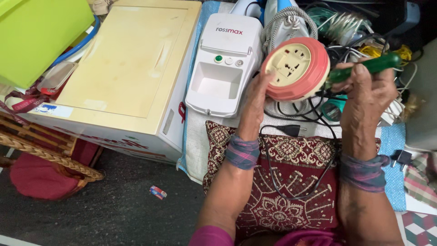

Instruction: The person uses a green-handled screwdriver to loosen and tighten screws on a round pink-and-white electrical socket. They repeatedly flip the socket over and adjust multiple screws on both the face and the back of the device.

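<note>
A round pink-and-cream extension cord reel [295,69] is gripped at its left rim by the left hand [257,98], fingers curled behind it. A green-handled screwdriver [364,68] is clasped in the closed right hand [368,93], its tip set against the reel's right side (black cable [273,171] trails below the grip, over a patterned maroon cushion [282,200])

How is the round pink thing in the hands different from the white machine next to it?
The pink socket reel is round and held up by the left hand; the white machine is boxy and rests on the cloth. The reel shows plug holes; the machine shows small buttons. A black cord hangs from the reel. Both look plastic.
</note>
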